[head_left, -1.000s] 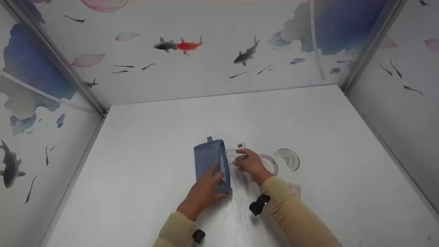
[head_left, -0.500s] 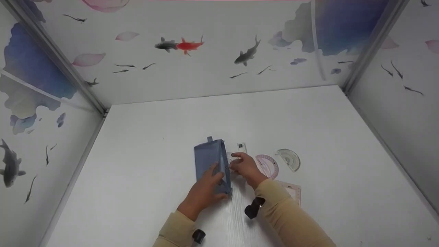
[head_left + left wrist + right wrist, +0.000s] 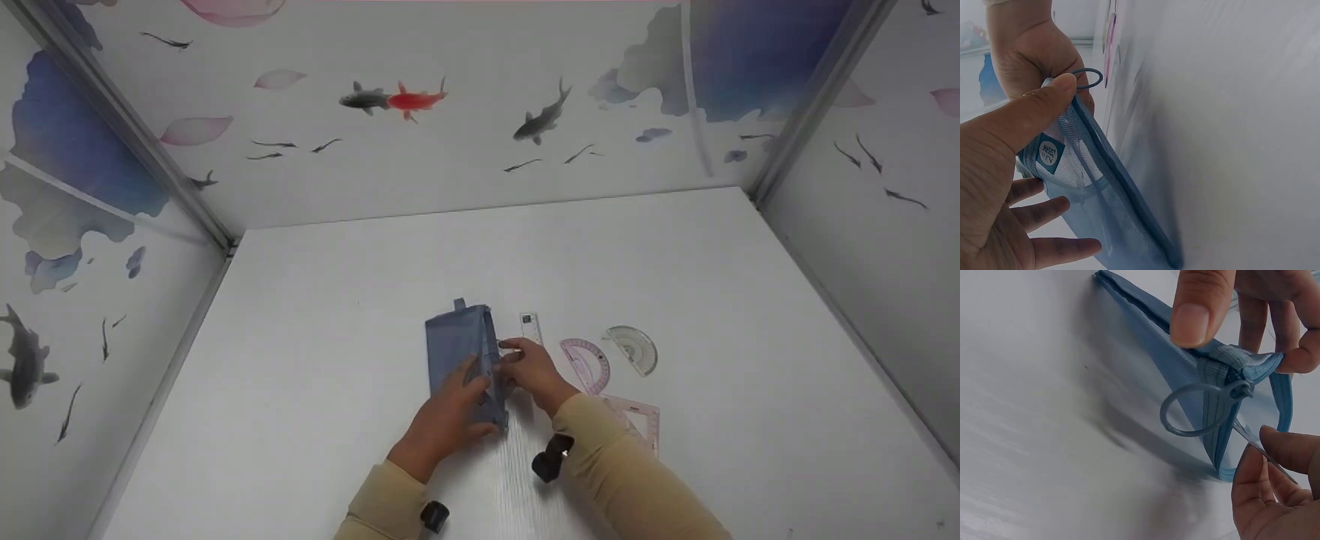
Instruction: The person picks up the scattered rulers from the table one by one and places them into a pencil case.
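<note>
A blue mesh zip pouch (image 3: 452,341) lies on the white table, its mouth parted on the right side. My left hand (image 3: 441,421) holds the pouch by its near end, thumb on one side of the opening and fingers on the other. A loop-shaped zip pull (image 3: 1166,413) hangs at that end. My right hand (image 3: 534,373) pinches a thin clear protractor (image 3: 1247,433), seen edge-on in the right wrist view. Part of the protractor is inside the pouch mouth and hidden by the mesh.
Right of the pouch lie a clear ruler (image 3: 530,327), a pink protractor (image 3: 602,365), another clear protractor (image 3: 634,349) and a pink set square (image 3: 654,429), partly under the right sleeve. Patterned walls enclose the table at the back and both sides.
My right hand has moved left with the clear protractor and brought it into the pouch mouth. The ruler and pink set square show more. My left hand has stayed on the pouch.
</note>
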`<state>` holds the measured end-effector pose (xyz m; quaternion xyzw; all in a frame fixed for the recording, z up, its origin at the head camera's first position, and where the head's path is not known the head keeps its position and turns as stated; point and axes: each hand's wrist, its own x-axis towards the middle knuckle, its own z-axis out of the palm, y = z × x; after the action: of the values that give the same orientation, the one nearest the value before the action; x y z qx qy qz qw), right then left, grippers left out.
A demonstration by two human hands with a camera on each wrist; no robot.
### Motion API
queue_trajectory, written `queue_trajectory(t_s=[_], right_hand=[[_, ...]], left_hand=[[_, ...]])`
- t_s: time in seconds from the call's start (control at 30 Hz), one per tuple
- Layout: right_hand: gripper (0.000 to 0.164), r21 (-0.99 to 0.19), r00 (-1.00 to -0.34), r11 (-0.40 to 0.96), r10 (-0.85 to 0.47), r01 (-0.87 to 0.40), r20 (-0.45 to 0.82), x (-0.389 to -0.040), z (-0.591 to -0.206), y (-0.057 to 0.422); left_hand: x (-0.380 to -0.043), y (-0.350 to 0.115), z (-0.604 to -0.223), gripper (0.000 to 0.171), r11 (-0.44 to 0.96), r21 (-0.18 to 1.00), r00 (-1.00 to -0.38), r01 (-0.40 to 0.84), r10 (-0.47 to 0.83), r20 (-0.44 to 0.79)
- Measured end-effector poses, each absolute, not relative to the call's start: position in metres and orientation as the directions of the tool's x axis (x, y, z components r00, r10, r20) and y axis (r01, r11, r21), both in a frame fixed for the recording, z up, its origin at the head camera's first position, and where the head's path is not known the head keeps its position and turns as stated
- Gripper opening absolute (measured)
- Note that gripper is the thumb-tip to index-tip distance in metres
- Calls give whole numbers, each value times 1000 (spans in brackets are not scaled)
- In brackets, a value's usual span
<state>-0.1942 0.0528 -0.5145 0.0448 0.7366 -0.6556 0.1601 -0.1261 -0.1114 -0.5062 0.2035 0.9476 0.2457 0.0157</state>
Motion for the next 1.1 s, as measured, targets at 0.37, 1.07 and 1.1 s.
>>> queue_trajectory(t_s=[0.37,1.07,1.1], right_hand=[[48,-938,-936,189,-149,290,-320,-194,-513,49],[52,-927,-928,290,-217,236,-304,-197,-512,42],[52,-928,-929,292,-218,230,-299,-197,-512,42]], left_hand=[[-126,-112,-505,60,800,480,-922,360,383,53],[-126,-114,-506,61,804,447,-913,393,399,86],[-126,-114,-506,61,804,447,-913,393,399,85]])
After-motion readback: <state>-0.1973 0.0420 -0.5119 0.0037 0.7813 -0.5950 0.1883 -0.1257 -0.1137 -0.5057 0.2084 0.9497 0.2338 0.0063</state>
